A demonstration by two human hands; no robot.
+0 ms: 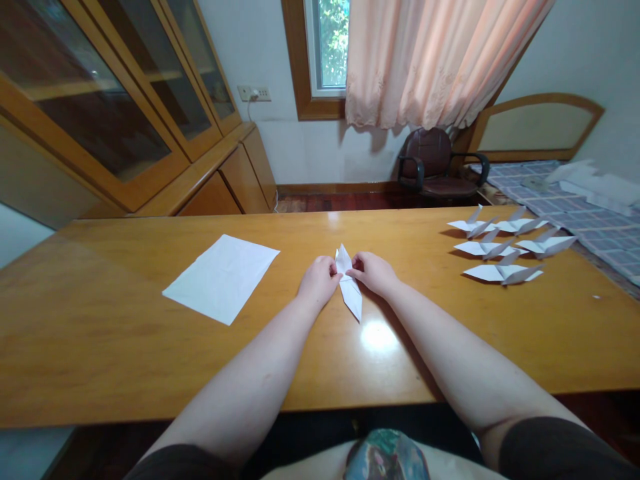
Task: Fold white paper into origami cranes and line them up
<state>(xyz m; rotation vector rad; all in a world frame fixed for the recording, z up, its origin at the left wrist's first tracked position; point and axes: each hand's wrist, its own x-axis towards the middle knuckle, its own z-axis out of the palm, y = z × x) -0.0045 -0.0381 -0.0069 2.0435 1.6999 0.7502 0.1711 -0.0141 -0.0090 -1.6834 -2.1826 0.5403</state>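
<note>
A narrow folded piece of white paper (351,297), pointed at both ends, lies between my hands near the middle of the table. On its left edge, my left hand (319,279) pinches the paper with thumb and bent fingers. My right hand (374,272) grips the right edge, its thumb resting on top of the paper. Part of the upper half is covered by my fingertips. Off to the left, a flat white paper sheet (223,279) with faint creases lies apart from both hands. Several folded paper cranes (503,272) stand grouped at the right.
The wooden table (100,347) spans the view. Behind it are a brown armchair (435,163), a glass-door cabinet (200,157) at the left and a bed (570,207) at the right. A tiny white scrap (596,297) lies near the table's right side.
</note>
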